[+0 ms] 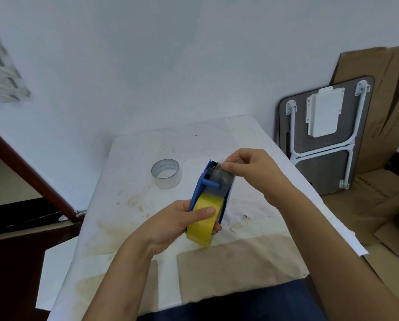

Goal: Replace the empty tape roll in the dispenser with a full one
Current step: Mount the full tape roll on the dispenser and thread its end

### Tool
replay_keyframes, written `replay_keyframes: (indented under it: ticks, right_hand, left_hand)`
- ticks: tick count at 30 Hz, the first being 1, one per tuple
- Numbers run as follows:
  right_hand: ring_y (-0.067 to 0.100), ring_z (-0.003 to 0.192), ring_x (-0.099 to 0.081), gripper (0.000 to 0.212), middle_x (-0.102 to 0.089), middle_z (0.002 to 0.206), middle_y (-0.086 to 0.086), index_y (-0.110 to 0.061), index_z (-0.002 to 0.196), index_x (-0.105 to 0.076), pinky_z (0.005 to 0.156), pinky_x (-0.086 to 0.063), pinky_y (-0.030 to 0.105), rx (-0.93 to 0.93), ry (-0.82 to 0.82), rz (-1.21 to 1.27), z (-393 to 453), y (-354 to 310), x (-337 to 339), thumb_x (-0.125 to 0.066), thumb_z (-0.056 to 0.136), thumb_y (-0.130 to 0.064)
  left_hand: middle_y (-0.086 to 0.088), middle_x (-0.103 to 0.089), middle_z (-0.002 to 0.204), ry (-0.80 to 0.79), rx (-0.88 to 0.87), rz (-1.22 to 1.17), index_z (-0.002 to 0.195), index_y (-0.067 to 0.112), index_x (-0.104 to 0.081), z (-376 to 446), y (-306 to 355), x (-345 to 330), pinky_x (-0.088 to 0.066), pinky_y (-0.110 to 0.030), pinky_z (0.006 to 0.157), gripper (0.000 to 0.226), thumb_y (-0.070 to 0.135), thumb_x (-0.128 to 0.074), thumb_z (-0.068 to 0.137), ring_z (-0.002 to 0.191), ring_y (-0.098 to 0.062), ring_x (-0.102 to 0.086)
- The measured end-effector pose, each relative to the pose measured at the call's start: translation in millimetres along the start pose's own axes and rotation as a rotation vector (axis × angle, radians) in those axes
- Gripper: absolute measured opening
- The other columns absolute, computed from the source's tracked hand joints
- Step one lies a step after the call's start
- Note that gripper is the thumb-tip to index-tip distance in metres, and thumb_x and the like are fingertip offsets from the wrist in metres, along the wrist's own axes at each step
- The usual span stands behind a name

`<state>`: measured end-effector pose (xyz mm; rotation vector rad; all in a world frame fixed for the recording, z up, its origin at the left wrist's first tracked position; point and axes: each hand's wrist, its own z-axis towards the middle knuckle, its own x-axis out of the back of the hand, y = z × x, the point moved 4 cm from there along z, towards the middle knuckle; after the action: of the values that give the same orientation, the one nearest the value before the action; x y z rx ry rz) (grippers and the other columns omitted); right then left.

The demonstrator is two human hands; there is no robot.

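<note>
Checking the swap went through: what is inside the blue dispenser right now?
A yellow tape roll sits inside the blue dispenser; the left hand covers part of it, so its core is hidden.

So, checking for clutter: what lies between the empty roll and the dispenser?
Nothing. In the head view, only bare stained tabletop separates the empty roll from the blue dispenser.

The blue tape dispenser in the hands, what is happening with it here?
A person is loading the blue tape dispenser with a full yellow tape roll. The left hand holds the dispenser and the roll above the table. The right hand pinches the loose end of the tape near the toothed cutter at the far end. The empty roll stands on the table, apart from the dispenser.
</note>
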<state>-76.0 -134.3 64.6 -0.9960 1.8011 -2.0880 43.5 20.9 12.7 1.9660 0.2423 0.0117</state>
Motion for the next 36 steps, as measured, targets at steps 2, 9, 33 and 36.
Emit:
replay_keyframes:
  ticks: [2, 9, 33, 36]
  right_hand:
    - [0.014, 0.082, -0.064, 0.017, -0.071, 0.087, 0.007, -0.008, 0.091, -0.073, 0.084, -0.055, 0.031, -0.042, -0.093, 0.074, 0.2, 0.4, 0.8, -0.073, 0.082, -0.021]
    - [0.021, 0.090, -0.065, 0.022, -0.073, 0.095, 0.012, -0.007, 0.084, -0.074, 0.096, -0.053, 0.042, -0.030, -0.196, 0.017, 2.1, -4.2, 5.5, -0.070, 0.084, -0.028]
    - [0.005, 0.057, -0.048, 0.024, -0.056, 0.059, -0.010, -0.011, 0.075, -0.067, 0.055, -0.034, 0.022, 0.055, 0.168, -0.098, 5.0, -10.1, -1.4, -0.058, 0.091, -0.027]
    - [0.009, 0.062, -0.051, 0.025, -0.061, 0.066, -0.005, -0.012, 0.075, -0.068, 0.059, -0.039, 0.023, 0.026, 0.162, -0.010, 5.3, -10.0, 0.1, -0.058, 0.091, -0.028]
  left_hand:
    - [-0.015, -0.077, 0.097, 0.000, -0.001, 0.013, 0.112, -0.004, -0.070, -0.2, -2.0, 1.1, -0.056, -0.034, 0.085, 0.044, 0.031, -0.070, 0.085, 0.087, -0.024, -0.073]
    - [-0.013, -0.078, 0.099, -0.010, 0.011, 0.028, 0.114, 0.002, -0.071, 0.2, -7.3, 1.8, -0.057, -0.034, 0.086, 0.041, 0.032, -0.070, 0.085, 0.090, -0.023, -0.073]
    - [-0.010, -0.076, 0.107, -0.100, -0.036, 0.087, 0.117, 0.011, -0.070, 3.7, -5.6, -4.4, -0.051, -0.042, 0.100, 0.031, 0.022, -0.069, 0.088, 0.098, -0.022, -0.070]
    - [-0.009, -0.076, 0.105, -0.116, -0.050, 0.100, 0.115, 0.011, -0.070, 2.9, -3.4, -4.2, -0.051, -0.040, 0.099, 0.024, 0.013, -0.068, 0.091, 0.096, -0.021, -0.071]
